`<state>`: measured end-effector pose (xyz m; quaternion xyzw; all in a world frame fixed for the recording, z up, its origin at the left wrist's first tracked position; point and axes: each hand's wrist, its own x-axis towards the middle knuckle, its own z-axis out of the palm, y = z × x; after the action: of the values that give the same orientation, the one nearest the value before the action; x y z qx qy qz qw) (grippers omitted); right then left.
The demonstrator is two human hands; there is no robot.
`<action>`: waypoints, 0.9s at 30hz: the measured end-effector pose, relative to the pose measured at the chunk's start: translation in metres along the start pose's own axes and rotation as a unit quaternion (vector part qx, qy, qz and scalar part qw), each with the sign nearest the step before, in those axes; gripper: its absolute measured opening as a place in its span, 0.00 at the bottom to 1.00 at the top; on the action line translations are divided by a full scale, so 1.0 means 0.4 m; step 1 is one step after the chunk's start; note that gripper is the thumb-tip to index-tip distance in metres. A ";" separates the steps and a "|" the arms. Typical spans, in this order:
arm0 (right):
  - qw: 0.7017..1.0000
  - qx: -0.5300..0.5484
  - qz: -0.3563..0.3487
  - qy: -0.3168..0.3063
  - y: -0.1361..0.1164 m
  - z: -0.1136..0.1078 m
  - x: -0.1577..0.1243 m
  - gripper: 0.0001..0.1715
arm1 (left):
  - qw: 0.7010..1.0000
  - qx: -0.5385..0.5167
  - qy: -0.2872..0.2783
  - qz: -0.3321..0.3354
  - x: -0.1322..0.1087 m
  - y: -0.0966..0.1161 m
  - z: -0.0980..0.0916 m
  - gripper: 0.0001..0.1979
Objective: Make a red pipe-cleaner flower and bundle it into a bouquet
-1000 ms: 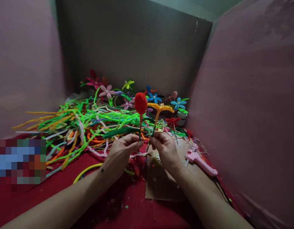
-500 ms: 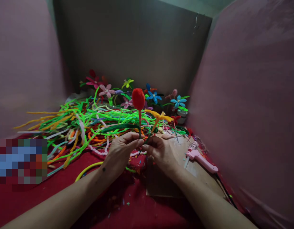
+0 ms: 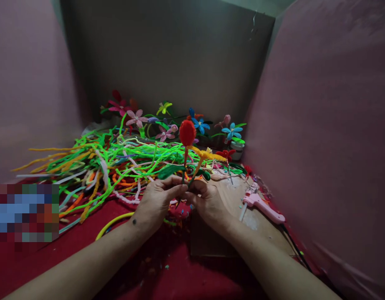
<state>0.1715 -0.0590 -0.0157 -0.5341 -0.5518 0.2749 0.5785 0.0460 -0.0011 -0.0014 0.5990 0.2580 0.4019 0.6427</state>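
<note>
My left hand pinches the thin stem of a red pipe-cleaner bud, which stands upright above my fingers. A dark green leaf juts left from that stem. My right hand is closed on the stem of an orange pipe-cleaner flower that leans right. Both stems meet where my fingertips touch. The lower ends of the stems are hidden in my fingers.
A heap of loose pipe cleaners, mostly neon green, lies on the red cloth. Finished flowers stand along the dark back board. A pink glue gun rests on a cardboard sheet at right. Pink walls close both sides.
My right hand has come in against the left, bringing the two stems together. The orange flower has dropped lower and tilted, and the red bud sits a little lower than half a second ago.
</note>
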 end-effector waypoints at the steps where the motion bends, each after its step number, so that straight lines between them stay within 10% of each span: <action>1: 1.000 0.000 0.003 -0.006 -0.001 0.000 -0.002 0.12 | 1.000 -0.001 -0.007 -0.004 0.000 -0.002 -0.001 0.04; 19: 0.992 -0.106 -0.057 -0.041 0.018 0.003 -0.010 0.09 | 0.999 -0.016 0.013 -0.043 -0.001 -0.011 0.002 0.05; 27: 0.934 -0.318 0.159 -0.037 -0.027 -0.139 0.093 0.08 | 0.997 0.047 0.048 -0.024 0.004 0.027 -0.014 0.09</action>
<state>0.2294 -0.0456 0.0169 -0.7604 -0.5391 0.1929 0.3065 0.0403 0.0029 0.0087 0.6023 0.3217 0.4025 0.6098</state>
